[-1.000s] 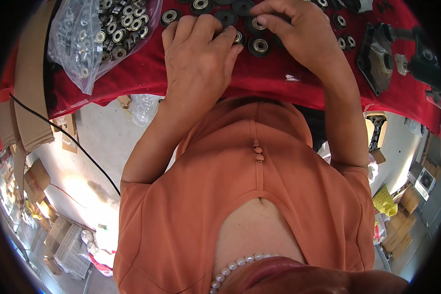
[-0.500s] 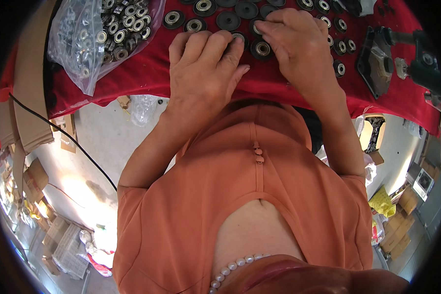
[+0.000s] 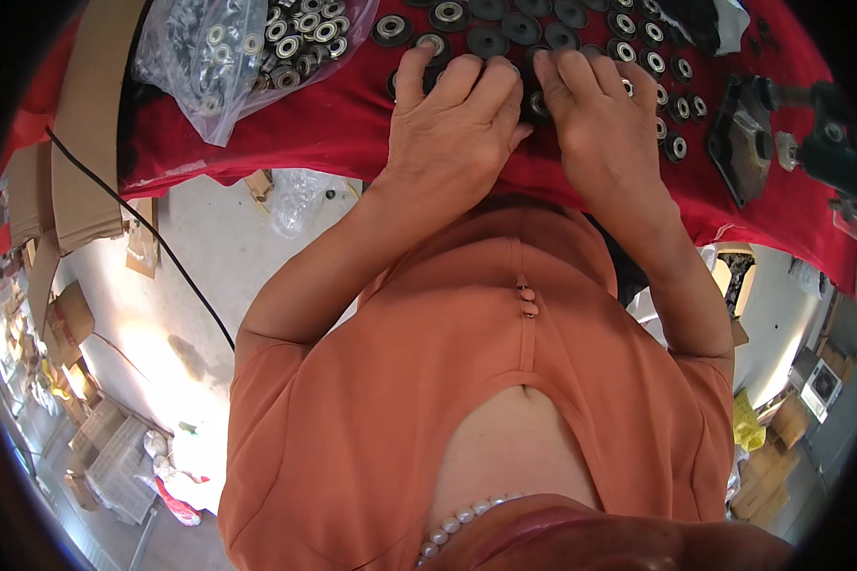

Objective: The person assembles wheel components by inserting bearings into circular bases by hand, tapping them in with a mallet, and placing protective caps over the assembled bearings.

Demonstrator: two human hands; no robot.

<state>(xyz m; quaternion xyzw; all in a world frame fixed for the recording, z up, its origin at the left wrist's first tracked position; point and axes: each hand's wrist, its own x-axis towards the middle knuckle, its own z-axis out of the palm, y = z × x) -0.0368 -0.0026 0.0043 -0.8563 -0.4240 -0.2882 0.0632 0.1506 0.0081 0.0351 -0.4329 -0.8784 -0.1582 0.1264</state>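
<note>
My left hand (image 3: 452,128) rests over the near row of dark round discs, its fingers spread and bent, with a fingertip on a disc with a metal bearing (image 3: 430,45). The thumb points right, beside another bearing (image 3: 540,103) partly hidden between my hands. My right hand (image 3: 607,124) lies close by with its fingers curled down at the discs; what its fingertips hold is hidden. Beyond are plain black discs (image 3: 488,41) and another disc with a bearing seated in it (image 3: 449,14). Right of my right hand stand several smaller pieces with bearings (image 3: 676,147).
A clear plastic bag (image 3: 221,119) of loose bearings lies left on the red cloth (image 3: 343,133). At the right sits a dark green metal tool (image 3: 819,133) with a flat plate (image 3: 738,152). Cardboard (image 3: 84,171) and a black cable (image 3: 162,257) are at the left.
The view has shifted, so the table things sit further right. My left hand has moved closer to the right hand. The right hand's fingers have turned from a pinch to curling downward.
</note>
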